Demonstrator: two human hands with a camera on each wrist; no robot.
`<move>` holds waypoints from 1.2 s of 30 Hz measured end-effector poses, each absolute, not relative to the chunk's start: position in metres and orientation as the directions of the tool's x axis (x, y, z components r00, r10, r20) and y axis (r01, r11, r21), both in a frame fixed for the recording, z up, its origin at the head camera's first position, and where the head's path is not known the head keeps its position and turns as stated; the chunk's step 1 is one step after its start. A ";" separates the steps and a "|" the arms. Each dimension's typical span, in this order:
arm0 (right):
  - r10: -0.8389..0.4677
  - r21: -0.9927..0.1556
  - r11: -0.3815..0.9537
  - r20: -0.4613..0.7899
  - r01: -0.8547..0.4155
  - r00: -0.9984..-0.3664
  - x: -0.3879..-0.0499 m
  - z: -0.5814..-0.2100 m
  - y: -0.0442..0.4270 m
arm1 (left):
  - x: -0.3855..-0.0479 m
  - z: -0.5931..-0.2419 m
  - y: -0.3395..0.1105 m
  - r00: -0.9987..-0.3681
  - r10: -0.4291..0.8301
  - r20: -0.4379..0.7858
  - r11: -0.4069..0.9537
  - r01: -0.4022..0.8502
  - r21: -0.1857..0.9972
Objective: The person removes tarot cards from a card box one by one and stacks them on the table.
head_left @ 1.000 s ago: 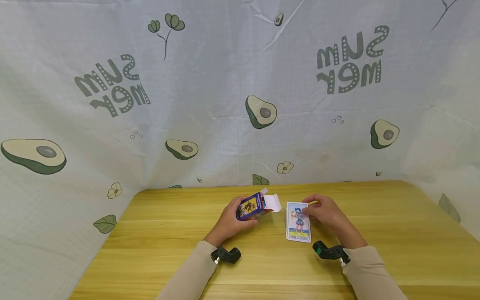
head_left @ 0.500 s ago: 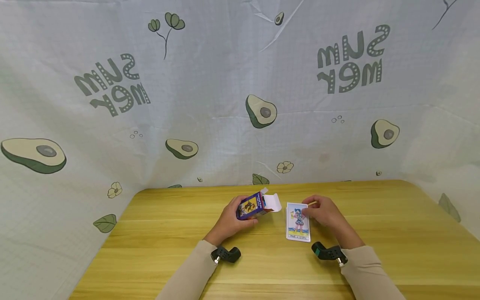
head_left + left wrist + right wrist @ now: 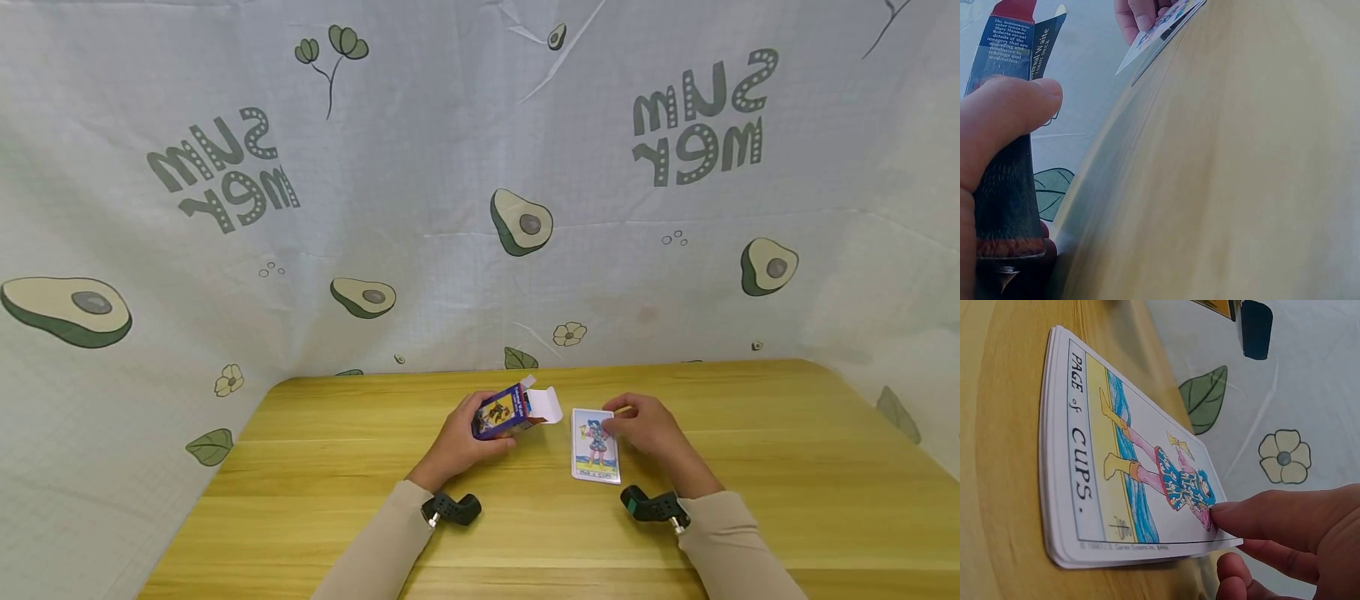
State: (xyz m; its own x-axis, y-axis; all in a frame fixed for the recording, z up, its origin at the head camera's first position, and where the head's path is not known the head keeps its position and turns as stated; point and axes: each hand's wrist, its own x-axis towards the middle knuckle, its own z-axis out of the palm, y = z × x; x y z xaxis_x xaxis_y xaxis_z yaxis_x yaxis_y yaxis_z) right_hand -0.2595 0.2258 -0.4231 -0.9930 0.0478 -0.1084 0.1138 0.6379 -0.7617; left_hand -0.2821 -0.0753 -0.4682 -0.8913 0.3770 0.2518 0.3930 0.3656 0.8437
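Note:
My left hand (image 3: 457, 448) grips a blue tarot card box (image 3: 495, 417), thumb along its near side. The box lies tilted, its top end pointing right with the white flap (image 3: 547, 405) folded out. In the left wrist view, small print shows on the side of the box (image 3: 1007, 56) above the thumb. My right hand (image 3: 651, 427) pinches the right edge of a small stack of tarot cards (image 3: 592, 454), thumb on top and fingers by the underside. The top card reads "Page of Cups" (image 3: 1141, 481) in the right wrist view. Several card edges show beneath it.
The yellow wooden table (image 3: 525, 533) carries the hands and cards. Behind it hangs a pale cloth (image 3: 435, 167) printed with avocados and lettering. Black wrist cameras (image 3: 453, 508) sit on both wrists.
My right hand and forearm have shifted slightly left, and the top card's far edge sits a little lower in the head view. The left hand and box stay still.

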 end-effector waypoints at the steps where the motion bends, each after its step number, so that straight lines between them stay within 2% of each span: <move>1: 0.051 -0.760 0.639 -0.109 0.116 -0.993 -0.259 -0.423 0.226 | -0.282 -0.468 -0.075 -0.891 0.378 0.252 0.365 0.393 0.844; 36: 0.073 -0.686 0.722 -0.056 0.092 -0.996 -0.260 -0.429 0.219 | -0.284 -0.469 -0.075 -0.889 0.379 0.258 0.393 0.407 0.825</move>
